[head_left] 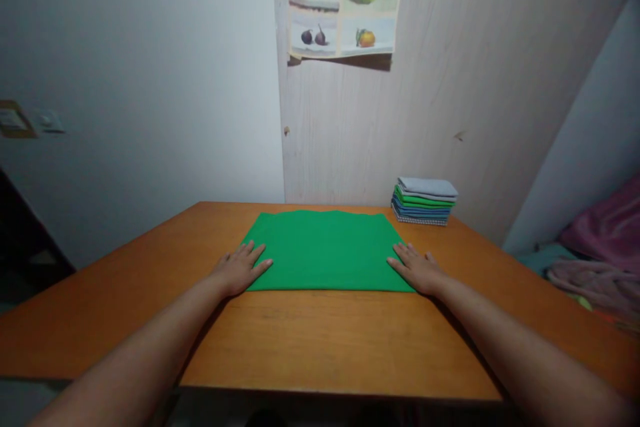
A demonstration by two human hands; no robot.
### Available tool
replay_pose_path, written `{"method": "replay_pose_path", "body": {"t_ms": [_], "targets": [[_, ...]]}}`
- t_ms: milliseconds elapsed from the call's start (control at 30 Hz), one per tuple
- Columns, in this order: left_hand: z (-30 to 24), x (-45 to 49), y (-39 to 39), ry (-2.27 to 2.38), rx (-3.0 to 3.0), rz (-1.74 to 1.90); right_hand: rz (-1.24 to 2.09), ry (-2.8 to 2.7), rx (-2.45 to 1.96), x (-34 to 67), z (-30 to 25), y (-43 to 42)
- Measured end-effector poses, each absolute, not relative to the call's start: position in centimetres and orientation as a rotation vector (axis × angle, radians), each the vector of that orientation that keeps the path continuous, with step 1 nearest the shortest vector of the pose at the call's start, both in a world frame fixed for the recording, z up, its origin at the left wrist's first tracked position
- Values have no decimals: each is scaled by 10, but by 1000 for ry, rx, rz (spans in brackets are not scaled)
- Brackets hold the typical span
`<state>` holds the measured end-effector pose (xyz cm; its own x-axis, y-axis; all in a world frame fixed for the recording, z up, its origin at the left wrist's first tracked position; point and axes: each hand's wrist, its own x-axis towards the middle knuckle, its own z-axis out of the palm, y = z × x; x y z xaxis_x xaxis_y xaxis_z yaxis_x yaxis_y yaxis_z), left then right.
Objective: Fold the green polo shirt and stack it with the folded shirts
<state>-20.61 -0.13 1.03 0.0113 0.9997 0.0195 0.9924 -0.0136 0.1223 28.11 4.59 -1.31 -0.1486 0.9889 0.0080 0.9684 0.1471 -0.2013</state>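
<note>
Left hand (pixel 239 271) and right hand (pixel 417 269) open, flat on near corners of green cloth (pixel 325 250); elbows cut off

Orange wood table (pixel 325 347) w/ 1 green cloth (pixel 325 250) spread flat mid-top, 1 stack of folded cloths (pixel 424 201) far rt.

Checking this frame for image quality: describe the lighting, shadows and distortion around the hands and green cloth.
Head view: soft, even light, no glare on the green cloth; faint shadows beside the left hand and right hand; wide-angle lens stretches the table near the camera; frame corners darken.
</note>
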Motion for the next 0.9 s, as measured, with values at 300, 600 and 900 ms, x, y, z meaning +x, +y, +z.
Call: {"method": "replay_pose_path", "body": {"t_ms": [300, 600, 900], "targets": [[14, -225, -10, 2360, 2070, 64, 221, -1962, -1903, 342, 11, 18], [15, -184, -21, 2186, 2159, 88, 358, -2161, -1745, 332, 1, -14], [31, -129, -23, 1916, 2357, 309, 146, -2256, -1774, 321, 18, -28]]}}
